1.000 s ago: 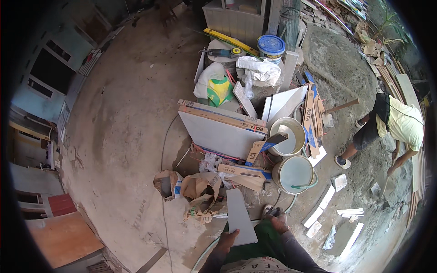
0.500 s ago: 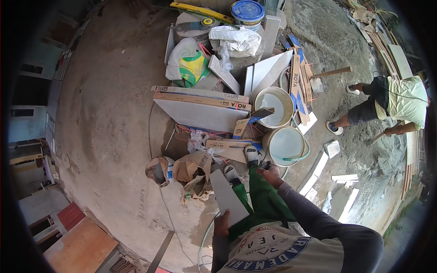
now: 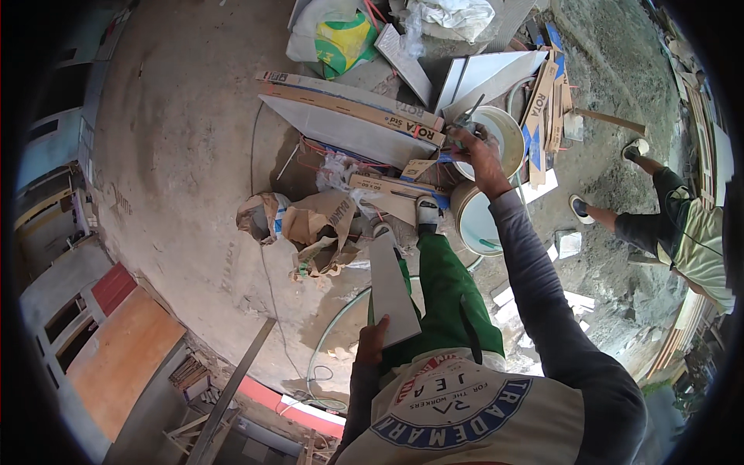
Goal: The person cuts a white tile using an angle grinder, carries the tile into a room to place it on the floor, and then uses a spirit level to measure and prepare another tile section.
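Observation:
My left hand [image 3: 373, 341] grips the lower end of a long, pale grey strip of cut tile [image 3: 394, 291], which slants upward in front of my green trousers. My right arm is stretched forward, with my right hand [image 3: 482, 159] over the near left rim of the far bucket [image 3: 508, 132]. Its fingers are closed around a small greyish object [image 3: 467, 120] with a thin dark end sticking up; its kind is not clear. The near bucket [image 3: 465, 221], holding pale water and a green hose, stands partly behind my right forearm.
Boxed large tiles [image 3: 349, 128] stand on edge ahead. Torn paper sacks [image 3: 310, 232] lie to the left, a hose [image 3: 329, 325] loops nearby. Cardboard strips [image 3: 542, 112] and a wooden-handled tool [image 3: 612, 120] lie beyond the buckets. A co-worker [image 3: 690, 225] bends at the right.
My right hand has moved from beside my knee forward to the far bucket, now with a small object in it. The left hand keeps the tile. The view has shifted; the co-worker has moved.

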The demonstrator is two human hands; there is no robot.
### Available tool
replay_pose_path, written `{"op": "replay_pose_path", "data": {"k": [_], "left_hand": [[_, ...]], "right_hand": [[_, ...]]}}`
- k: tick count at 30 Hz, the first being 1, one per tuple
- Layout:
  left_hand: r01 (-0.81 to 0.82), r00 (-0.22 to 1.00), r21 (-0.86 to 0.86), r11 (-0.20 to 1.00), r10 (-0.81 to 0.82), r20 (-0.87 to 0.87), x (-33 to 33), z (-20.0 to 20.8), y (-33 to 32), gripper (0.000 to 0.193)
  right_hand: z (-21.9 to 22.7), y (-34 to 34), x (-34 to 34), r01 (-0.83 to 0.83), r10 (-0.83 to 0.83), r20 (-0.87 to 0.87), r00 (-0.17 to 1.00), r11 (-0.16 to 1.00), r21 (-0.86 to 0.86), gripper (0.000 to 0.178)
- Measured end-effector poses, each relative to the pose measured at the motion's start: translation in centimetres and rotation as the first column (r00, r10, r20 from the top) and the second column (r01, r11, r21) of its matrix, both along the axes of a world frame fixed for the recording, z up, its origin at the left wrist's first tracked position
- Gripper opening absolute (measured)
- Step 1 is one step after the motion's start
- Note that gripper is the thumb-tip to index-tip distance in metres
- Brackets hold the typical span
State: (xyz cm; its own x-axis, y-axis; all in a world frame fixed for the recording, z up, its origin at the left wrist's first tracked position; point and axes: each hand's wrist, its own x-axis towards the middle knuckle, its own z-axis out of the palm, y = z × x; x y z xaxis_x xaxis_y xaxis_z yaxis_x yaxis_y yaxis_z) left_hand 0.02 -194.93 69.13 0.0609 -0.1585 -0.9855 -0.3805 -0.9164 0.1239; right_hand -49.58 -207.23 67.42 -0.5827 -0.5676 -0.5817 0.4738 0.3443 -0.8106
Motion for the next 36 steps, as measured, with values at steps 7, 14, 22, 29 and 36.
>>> {"op": "replay_pose_path", "data": {"k": [7,14,22,29,36], "left_hand": [[-0.021,0.998,0.072,0.997,0.018,0.054,-0.6,-0.7,1.4,0.056],[0.121,0.985,0.129,0.984,-0.135,0.105,-3.0,3.2,1.6,0.057],[0.232,0.965,0.124,0.965,-0.244,0.097,-3.8,0.5,1.0,0.055],[0.325,0.941,0.069,0.943,-0.330,0.080,-2.4,1.5,1.7,0.055],[0.284,0.958,0.096,0.954,-0.286,0.000,-2.0,2.6,0.1,0.051]], "right_hand": [[-4.6,-6.3,-7.9,0.086,-0.078,0.090,0.993,0.993,-0.086,0.032],[-14.8,-15.7,-18.7,-0.323,0.336,-0.826,0.452,0.925,0.199,0.053],[-22.6,-24.0,-31.0,0.112,-0.053,-0.448,0.892,0.988,0.104,0.056],[-19.3,-12.3,-26.1,0.139,0.141,-0.849,0.510,0.960,0.243,0.048],[-14.0,19.6,-5.4,0.428,-0.043,-0.661,0.749,0.793,0.433,0.041]]}}
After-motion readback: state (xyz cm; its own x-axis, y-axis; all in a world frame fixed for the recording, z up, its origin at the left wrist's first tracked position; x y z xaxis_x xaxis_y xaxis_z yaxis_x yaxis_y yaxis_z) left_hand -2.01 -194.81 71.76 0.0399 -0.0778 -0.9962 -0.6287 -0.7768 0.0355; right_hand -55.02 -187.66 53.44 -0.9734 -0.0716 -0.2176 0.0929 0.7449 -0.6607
